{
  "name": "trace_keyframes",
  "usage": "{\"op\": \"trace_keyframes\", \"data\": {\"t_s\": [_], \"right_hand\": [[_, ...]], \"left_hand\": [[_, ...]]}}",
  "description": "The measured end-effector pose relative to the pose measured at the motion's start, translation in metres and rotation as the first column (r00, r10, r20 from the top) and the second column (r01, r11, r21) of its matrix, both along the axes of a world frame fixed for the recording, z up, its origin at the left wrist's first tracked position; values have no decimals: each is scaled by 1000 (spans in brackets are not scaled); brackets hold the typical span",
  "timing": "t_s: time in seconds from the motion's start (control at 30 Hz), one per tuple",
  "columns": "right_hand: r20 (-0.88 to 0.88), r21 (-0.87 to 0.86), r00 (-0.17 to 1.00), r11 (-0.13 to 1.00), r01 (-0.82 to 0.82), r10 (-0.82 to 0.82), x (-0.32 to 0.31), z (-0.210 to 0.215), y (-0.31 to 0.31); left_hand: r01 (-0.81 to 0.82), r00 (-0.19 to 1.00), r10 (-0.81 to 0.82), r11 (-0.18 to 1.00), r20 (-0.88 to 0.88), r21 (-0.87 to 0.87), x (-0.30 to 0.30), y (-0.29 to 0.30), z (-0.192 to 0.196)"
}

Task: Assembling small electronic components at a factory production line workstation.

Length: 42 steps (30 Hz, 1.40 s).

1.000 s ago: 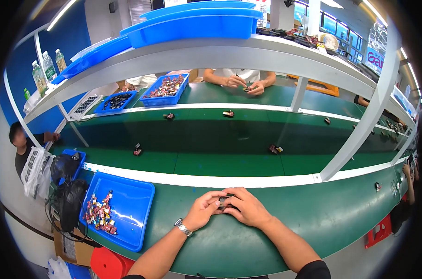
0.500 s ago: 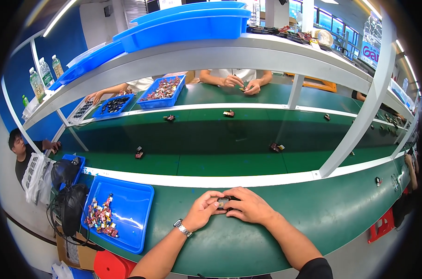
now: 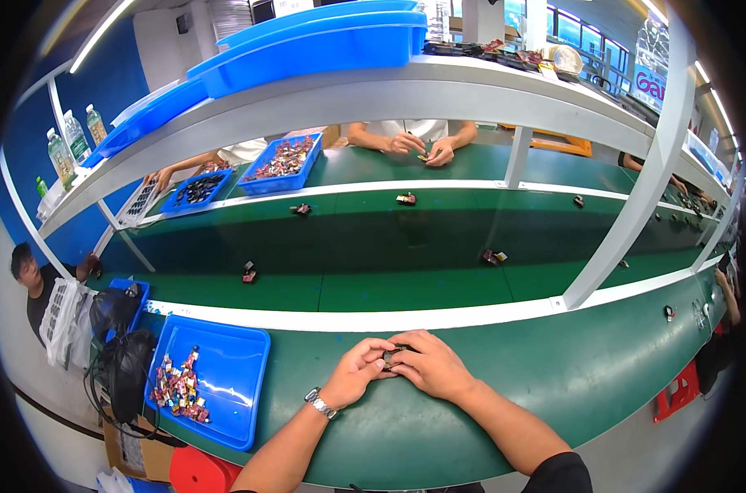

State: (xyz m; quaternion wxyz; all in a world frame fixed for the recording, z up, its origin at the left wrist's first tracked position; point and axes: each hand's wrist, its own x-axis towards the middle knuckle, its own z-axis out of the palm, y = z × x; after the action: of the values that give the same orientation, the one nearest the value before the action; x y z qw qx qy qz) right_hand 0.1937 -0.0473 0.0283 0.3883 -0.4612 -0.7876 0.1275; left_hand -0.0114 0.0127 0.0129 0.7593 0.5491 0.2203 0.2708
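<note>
My left hand [image 3: 358,371] and my right hand [image 3: 429,366] meet over the green bench top [image 3: 553,386], both pinching one small dark part [image 3: 391,357] between their fingertips. A metal watch [image 3: 319,403] is on my left wrist. At my left lies a blue tray [image 3: 229,386] with a heap of small red and white parts [image 3: 176,386] in its near corner.
A green conveyor belt [image 3: 373,255] runs across beyond the white rail, carrying several small parts [image 3: 249,273]. Across it, another person's hands [image 3: 422,148] work near a blue tray of parts [image 3: 284,160]. A white shelf [image 3: 348,90] holds blue bins overhead. A person [image 3: 36,283] sits at far left.
My hands stay together on the small part, fingers shifting slightly. The parts on the belt have moved a little along it.
</note>
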Motion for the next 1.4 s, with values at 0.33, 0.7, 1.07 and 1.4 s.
{"op": "trace_keyframes", "data": {"t_s": [0.33, 0.7, 1.07, 1.4], "right_hand": [[-216, -121, 976, 993, 6, -32, -4, -2, -4], [-309, -233, 951, 967, -102, 26, 4, -4, 0], [-208, -134, 978, 989, -55, 27, 1, 2, -2], [-583, -360, 809, 915, -180, -70, -1, -15, 1]], "left_hand": [[69, 994, -65, 997, 88, -43, -4, 5, -5], [20, 1000, -20, 1000, 18, -21, -3, 2, -3], [-10, 1000, 10, 999, -1, -44, -3, 1, 0], [2, 994, 6, 997, 107, -72, -3, 1, -5]]}}
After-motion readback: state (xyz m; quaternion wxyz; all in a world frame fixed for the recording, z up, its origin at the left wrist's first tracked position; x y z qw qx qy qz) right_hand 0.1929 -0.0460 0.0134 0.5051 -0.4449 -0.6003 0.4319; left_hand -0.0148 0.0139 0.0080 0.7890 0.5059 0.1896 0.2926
